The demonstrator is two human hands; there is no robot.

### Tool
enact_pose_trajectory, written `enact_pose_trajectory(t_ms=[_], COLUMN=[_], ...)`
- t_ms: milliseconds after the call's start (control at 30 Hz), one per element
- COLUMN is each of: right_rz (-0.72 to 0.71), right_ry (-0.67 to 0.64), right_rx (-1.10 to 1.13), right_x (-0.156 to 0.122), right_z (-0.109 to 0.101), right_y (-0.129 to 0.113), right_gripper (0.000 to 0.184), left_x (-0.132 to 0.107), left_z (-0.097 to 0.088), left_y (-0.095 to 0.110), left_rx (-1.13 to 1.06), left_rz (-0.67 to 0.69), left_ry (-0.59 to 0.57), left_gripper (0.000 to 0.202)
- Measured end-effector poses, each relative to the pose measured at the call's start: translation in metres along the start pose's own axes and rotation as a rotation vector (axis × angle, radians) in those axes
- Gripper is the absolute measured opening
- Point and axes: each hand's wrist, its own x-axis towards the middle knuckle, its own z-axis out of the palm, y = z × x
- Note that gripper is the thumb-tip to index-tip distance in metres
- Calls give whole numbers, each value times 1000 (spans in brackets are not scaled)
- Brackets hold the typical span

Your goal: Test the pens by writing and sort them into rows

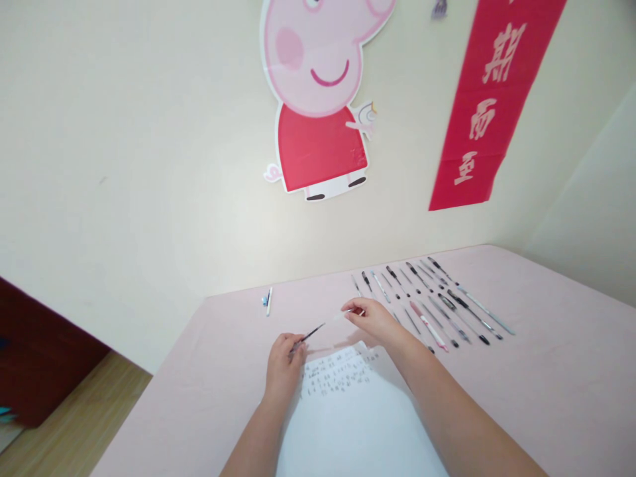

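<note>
Paper (362, 430) lies on the near side of the left hand (285, 368), which grips a pen (313, 332), apparently low to free its far end; the right hand (370, 319) pinches a pale piece (340, 315), pens (430, 327) rowed beside it, perhaps for easy reach.

Bright light glares softly on the wall (149, 152); handwriting (342, 375) seems blurred.

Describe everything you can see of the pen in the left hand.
The pen is slim, straight and dark, narrowing to a thin, paler tip with no cap on it. Its material is too small to tell. The left hand grips its rear part, hiding some of it. It slants up to the right, its tip pointing toward the right hand but short of the fingers, and shows just past the far edge of the paper.
</note>
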Motion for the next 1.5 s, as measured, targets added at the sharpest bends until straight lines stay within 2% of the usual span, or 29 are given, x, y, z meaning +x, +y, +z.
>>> enact_pose_trajectory(t_ms=[633, 833, 1100, 1500], right_rz=[-71, -131, -153, -174], right_ry=[-10, -38, -56, -53], right_rx=[-47, -71, -74, -71], right_x=[-6, -9, -11, -13], right_z=[10, 19, 34, 40], right_y=[-7, -11, -11, -12], right_gripper=[14, 14, 16, 17], left_x=[0, 0, -1, -1], left_z=[-1, -1, -2, -2], left_y=[2, 3, 5, 6], left_rx=[21, 46, 39, 34], left_rz=[18, 30, 53, 59], left_ry=[2, -44, -50, -69], left_gripper=[21, 20, 21, 22])
